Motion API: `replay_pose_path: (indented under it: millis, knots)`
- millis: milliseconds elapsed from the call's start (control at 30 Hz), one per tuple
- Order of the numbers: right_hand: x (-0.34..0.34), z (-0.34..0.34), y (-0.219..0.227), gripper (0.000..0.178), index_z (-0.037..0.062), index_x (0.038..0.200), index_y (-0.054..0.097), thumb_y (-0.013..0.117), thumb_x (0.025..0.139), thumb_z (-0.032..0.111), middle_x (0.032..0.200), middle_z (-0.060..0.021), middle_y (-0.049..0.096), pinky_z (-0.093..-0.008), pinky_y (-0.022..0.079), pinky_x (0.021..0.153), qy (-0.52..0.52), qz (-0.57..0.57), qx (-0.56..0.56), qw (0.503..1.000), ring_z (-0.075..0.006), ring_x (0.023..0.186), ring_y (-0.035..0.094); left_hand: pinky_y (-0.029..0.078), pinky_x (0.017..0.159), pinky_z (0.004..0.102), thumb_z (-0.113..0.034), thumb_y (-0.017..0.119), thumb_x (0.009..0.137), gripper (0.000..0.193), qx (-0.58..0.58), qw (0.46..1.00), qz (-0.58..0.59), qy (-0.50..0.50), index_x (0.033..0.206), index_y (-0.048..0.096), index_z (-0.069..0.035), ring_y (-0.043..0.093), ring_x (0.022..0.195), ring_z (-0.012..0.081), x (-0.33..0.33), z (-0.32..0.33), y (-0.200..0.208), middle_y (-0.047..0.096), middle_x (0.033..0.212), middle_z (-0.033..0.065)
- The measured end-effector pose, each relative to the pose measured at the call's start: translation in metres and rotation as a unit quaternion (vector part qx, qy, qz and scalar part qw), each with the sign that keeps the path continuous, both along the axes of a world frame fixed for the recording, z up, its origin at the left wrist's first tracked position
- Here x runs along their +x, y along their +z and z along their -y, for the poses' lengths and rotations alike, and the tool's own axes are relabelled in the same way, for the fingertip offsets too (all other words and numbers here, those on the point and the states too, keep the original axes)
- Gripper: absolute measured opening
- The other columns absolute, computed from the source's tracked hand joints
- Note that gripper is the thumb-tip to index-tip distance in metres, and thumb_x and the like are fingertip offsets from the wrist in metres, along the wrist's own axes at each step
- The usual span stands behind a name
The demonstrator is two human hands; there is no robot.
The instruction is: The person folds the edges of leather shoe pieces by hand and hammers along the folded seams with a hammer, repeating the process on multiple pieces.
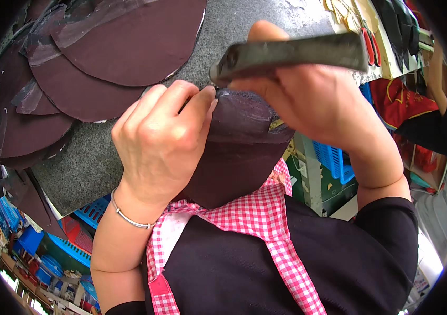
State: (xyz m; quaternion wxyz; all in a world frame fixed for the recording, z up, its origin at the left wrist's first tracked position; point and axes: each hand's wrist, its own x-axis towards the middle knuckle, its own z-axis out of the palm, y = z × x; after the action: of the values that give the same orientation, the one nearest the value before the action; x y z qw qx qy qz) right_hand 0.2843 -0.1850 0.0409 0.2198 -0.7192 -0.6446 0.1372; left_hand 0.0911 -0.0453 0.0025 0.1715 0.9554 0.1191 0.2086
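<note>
A dark brown sheet piece [234,168], looking like leather, hangs over the near edge of the grey work slab [102,157] toward my lap. My left hand [160,131] is closed at its upper left edge, thumb and forefinger pressed together on it. In my right hand [313,100] is a hammer with a dark grey metal head [297,52], slightly blurred. The hammer's rounded left end is just above and right of my left fingertips; whether it touches the piece I cannot tell. The hammer's handle is hidden by my right hand.
Several overlapping brown rounded pieces [129,42] lie on the slab at the left. Red-handled scissors [373,47] lie at the far right, near dark strips [399,31]. Blue plastic baskets [334,160] stand below the slab. A red and black cloth [407,105] is at the right.
</note>
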Motion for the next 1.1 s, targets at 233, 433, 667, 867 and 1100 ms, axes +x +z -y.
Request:
replay_pose_path:
  millis: [233,433,667,867,1100]
  knots:
    - [-0.005,-0.012,0.01,0.018,0.0082,0.109,0.067,0.075,0.106,0.024,0.077,-0.011,0.056,-0.0424,0.051,0.062,0.027,0.102,0.012,0.994,-0.0336,0.068,0.066,0.059,0.072,0.0392,-0.011,0.088,0.087,0.014,-0.011,1.0,0.0,0.001,0.099,0.081,-0.008,0.073,0.08,0.0261,-0.003,-0.003,-0.003,0.072,0.092,0.0034]
    - [-0.012,-0.008,-0.001,0.023,0.0067,0.113,0.065,0.076,0.105,0.026,0.08,-0.0115,0.059,-0.0432,0.053,0.063,0.05,0.122,-0.012,0.991,-0.0323,0.07,0.068,0.058,0.076,0.0304,-0.009,0.079,0.101,0.024,-0.297,0.951,-0.037,0.07,0.124,0.073,-0.004,0.075,0.086,0.0137,-0.014,-0.02,0.013,0.079,0.101,0.0086]
    - [-0.022,-0.004,0.0,0.028,0.0032,0.118,0.065,0.076,0.107,0.026,0.088,-0.0174,0.068,-0.0471,0.054,0.068,-0.029,0.049,-0.028,0.998,-0.0411,0.08,0.071,0.048,0.075,0.0273,-0.005,0.09,0.086,0.036,-0.22,0.975,0.01,-0.004,0.121,0.079,-0.007,0.065,0.09,0.0116,-0.067,-0.033,0.018,0.075,0.104,0.0023]
    - [-0.026,-0.005,-0.001,0.025,0.0022,0.115,0.065,0.076,0.107,0.024,0.086,-0.0186,0.066,-0.0476,0.054,0.069,-0.043,0.035,-0.013,0.998,-0.0417,0.08,0.069,0.043,0.068,0.025,-0.007,0.095,0.081,0.04,-0.241,0.963,-0.004,0.122,0.117,0.08,-0.006,0.063,0.08,0.0069,-0.059,-0.024,0.003,0.076,0.096,0.0009]
    - [0.036,-0.018,-0.025,0.024,0.0116,0.113,0.067,0.077,0.103,0.031,0.091,-0.0163,0.073,-0.0513,0.054,0.073,-0.198,0.214,0.066,0.954,-0.0437,0.087,0.071,0.056,0.069,0.0324,-0.012,0.09,0.087,0.024,-0.272,0.954,-0.017,0.129,0.107,0.082,-0.002,0.067,0.07,0.0163,-0.052,-0.022,0.005,0.077,0.087,0.0086]
